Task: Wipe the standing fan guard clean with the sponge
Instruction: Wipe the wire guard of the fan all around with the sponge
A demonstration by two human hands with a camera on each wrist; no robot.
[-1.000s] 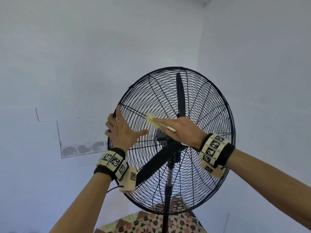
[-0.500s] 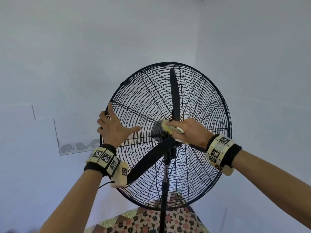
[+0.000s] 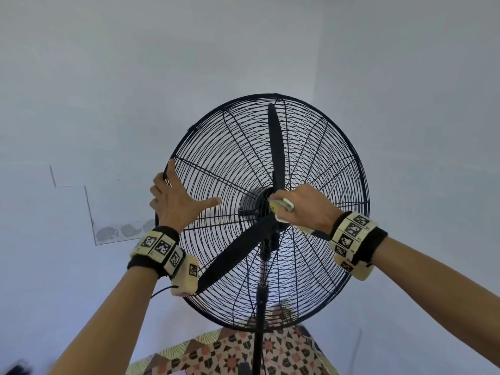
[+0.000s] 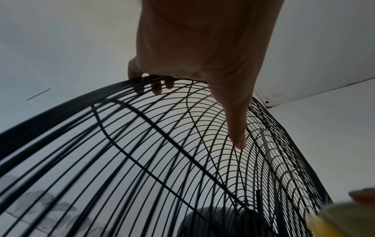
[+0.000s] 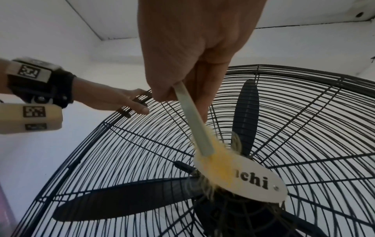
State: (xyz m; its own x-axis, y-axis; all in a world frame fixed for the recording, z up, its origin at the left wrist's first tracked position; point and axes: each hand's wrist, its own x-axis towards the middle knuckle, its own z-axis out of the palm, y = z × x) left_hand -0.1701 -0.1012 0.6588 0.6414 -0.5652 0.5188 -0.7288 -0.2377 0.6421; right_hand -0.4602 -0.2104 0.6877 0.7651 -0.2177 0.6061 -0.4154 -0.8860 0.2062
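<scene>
Black wire fan guard (image 3: 230,158) fills centre of head view, on a pole (image 3: 260,320). Three dark blades (image 3: 276,147) behind the wires.

Left hand (image 3: 178,201): fingers curled over guard's left rim, thumb stretched flat across the wires; gripping the rim.

Right hand (image 3: 305,207): closed round a yellow sponge (image 5: 215,158) with a pale backing strip, pressed onto the guard's centre, touching the oval white badge (image 5: 261,181) lettered "…chi".

White walls (image 3: 108,77) behind. Patterned tile floor (image 3: 284,353) below, near the pole's foot.
</scene>
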